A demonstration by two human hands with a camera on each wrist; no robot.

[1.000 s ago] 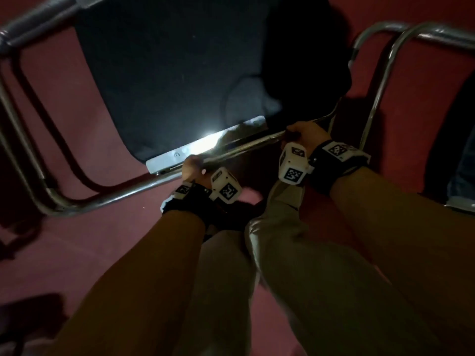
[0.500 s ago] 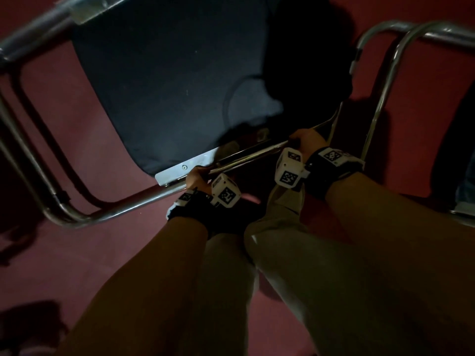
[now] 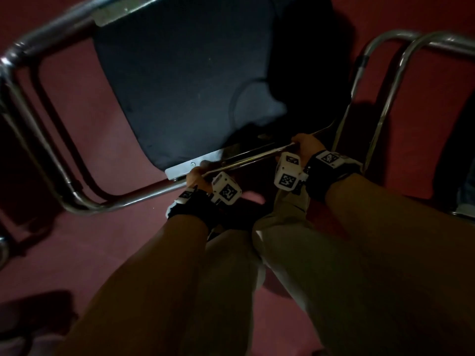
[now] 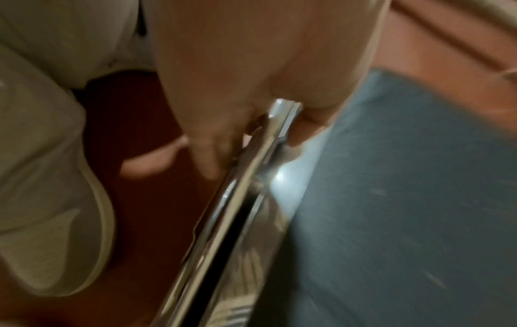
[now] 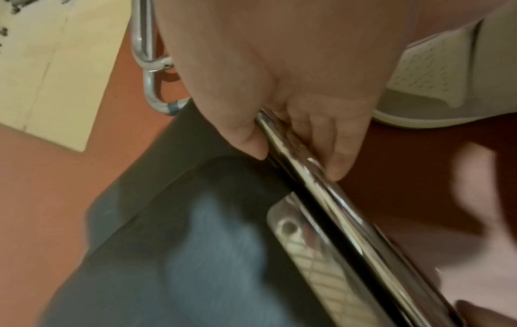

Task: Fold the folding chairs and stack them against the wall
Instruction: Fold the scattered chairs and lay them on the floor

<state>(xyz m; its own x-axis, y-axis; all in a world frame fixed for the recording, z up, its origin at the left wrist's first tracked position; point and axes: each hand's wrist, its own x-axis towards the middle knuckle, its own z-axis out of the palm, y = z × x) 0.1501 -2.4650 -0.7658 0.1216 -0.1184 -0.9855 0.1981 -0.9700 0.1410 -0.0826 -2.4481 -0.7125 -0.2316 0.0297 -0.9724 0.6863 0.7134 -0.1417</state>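
A folding chair with a dark blue seat (image 3: 180, 86) and chrome tube frame (image 3: 38, 140) hangs in front of me over the red floor. My left hand (image 3: 198, 176) grips the chrome bar (image 3: 246, 160) along the seat's near edge, next to a metal bracket plate (image 3: 185, 169). My right hand (image 3: 305, 145) grips the same bar further right. In the left wrist view my left hand (image 4: 251, 124) curls its fingers (image 4: 212, 154) round the bar (image 4: 229, 221). In the right wrist view my right hand (image 5: 293, 137) has its thumb on the seat side of the bar (image 5: 335, 210).
More chrome tubing (image 3: 390, 80) of a chair frame stands at the right. My legs in light trousers (image 3: 295, 253) and light shoes (image 5: 436, 88) are just behind the bar. A pale wall (image 5: 50, 66) shows beyond the red floor (image 3: 77, 253).
The chair has swung down and toward me in the view, its far frame tube coming into sight at the top. Both hands keep their hold on the bar.
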